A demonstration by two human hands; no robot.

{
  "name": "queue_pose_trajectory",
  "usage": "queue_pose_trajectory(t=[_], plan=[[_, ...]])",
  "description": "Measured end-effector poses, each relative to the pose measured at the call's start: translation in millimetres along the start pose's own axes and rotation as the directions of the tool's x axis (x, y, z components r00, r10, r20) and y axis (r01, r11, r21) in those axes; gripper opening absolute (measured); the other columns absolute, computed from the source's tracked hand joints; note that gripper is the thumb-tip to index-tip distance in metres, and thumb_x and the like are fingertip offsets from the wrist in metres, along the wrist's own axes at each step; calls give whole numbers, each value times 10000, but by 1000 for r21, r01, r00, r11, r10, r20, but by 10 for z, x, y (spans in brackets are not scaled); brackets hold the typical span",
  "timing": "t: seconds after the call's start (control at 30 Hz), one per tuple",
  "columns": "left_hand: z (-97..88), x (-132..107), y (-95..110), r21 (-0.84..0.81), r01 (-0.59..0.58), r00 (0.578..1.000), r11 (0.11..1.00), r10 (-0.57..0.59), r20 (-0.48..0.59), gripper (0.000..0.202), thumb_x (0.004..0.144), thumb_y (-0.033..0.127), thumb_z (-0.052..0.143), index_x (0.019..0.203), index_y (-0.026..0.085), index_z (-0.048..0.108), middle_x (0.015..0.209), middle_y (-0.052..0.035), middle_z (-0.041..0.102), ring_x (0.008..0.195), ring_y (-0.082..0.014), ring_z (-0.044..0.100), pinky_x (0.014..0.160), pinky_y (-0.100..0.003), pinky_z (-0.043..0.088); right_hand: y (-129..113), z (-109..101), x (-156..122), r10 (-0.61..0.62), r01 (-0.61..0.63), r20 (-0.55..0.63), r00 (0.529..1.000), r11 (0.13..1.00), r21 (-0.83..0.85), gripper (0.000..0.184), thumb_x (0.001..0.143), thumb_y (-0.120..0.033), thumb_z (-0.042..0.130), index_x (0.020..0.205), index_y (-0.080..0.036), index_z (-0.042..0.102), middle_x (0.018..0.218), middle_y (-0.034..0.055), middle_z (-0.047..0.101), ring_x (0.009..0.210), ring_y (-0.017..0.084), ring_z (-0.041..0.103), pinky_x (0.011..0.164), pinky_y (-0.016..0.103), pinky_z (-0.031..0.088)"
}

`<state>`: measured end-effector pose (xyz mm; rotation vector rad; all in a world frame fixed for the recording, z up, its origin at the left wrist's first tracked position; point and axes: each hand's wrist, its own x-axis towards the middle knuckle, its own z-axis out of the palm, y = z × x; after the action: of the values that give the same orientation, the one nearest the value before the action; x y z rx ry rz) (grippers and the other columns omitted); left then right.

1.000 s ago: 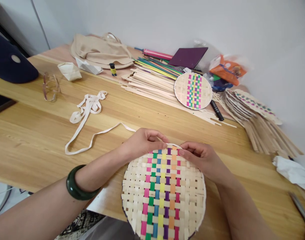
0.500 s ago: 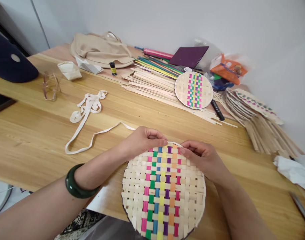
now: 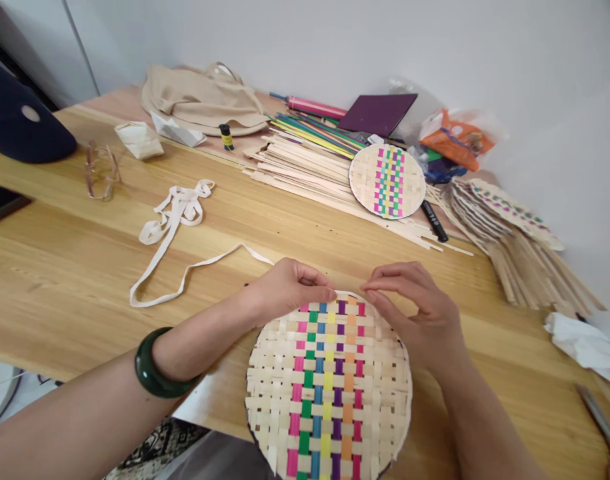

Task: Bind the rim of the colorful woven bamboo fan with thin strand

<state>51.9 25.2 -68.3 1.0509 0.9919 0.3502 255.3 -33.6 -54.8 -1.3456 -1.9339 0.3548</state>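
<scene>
A round woven bamboo disc (image 3: 329, 387) with pink, green, blue, yellow, purple and orange strips down its middle lies at the table's near edge, partly over it. My left hand (image 3: 289, 290) pinches the disc's far rim; a dark green bangle (image 3: 155, 373) sits on that wrist. My right hand (image 3: 415, 310) grips the rim's upper right with curled fingers. A long white cloth tape (image 3: 177, 233) trails across the table to the disc's far rim near my left hand.
A finished woven disc (image 3: 387, 181) rests on a pile of plain and coloured bamboo strips (image 3: 305, 163). Stacked woven fans (image 3: 509, 227) lie at right, with a black marker (image 3: 435, 220), glasses (image 3: 102, 173), a beige bag (image 3: 199, 100), a purple booklet (image 3: 377, 113) and white tissue (image 3: 585, 343).
My right hand has lifted and shifted slightly up along the rim, fingers more raised. The disc has moved a little toward me. The left hand stays at the rim.
</scene>
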Motion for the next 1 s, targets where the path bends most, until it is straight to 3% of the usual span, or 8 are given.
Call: queue_pose_trajectory(t=[0.2,0.47,0.6,0.67,0.73,0.8,0.9,1.0], plan=[[38,26,-74,-1,-38,999,999,38,38,127,692,286,734,721,162,735,682,-6,704,582,-100,589,549,-199,432,-112,98,-43,-186,197,69,980,944,-266,97,853,-153,618,870,-226,680,840,36,669,804,180,559,687,321,488],[70,14,-80,66,-80,995,995,76,58,135,697,281,704,733,155,741,696,-5,706,631,-123,604,586,-216,439,-175,159,-55,-266,285,110,958,925,-253,98,857,-102,590,865,-196,614,850,48,642,832,185,555,677,313,503],[81,44,-84,147,-115,993,982,116,7,100,688,232,681,690,143,727,640,2,677,600,-115,576,557,-210,415,-319,112,-90,-375,368,-5,927,911,-184,177,813,-48,605,890,-205,577,855,39,628,901,202,577,771,367,519],[75,54,-94,144,-115,993,983,114,10,119,690,258,682,702,149,729,647,3,680,586,-115,573,541,-210,413,-340,70,-103,-243,238,-126,962,970,-53,161,832,-83,595,906,-226,585,936,54,622,961,216,591,770,380,532],[63,54,-98,132,-92,996,987,93,3,143,689,287,690,717,152,730,661,0,688,575,-114,575,531,-210,418,-320,9,-108,30,3,-169,985,982,191,71,892,-169,549,901,-236,571,1033,76,624,964,222,615,696,367,556],[43,42,-84,123,-81,996,989,84,-21,148,683,288,699,725,149,730,679,-8,699,580,-115,584,538,-209,430,-287,-85,-111,249,-218,-5,969,859,463,77,950,-257,476,902,-236,533,937,73,669,826,203,657,596,339,560],[-16,7,-17,95,-92,992,991,100,-81,146,672,283,714,717,145,727,695,-22,713,600,-127,611,558,-215,456,-246,-289,-124,194,-374,333,923,658,654,126,953,-338,489,886,-243,538,561,-12,594,488,149,584,442,276,494],[-96,-32,65,55,-95,986,994,101,-130,182,667,304,729,751,143,730,728,-40,728,625,-150,640,569,-231,482,-177,-508,-108,155,-294,256,954,652,699,163,863,-409,619,783,-268,606,401,-47,403,335,108,408,312,225,317]])
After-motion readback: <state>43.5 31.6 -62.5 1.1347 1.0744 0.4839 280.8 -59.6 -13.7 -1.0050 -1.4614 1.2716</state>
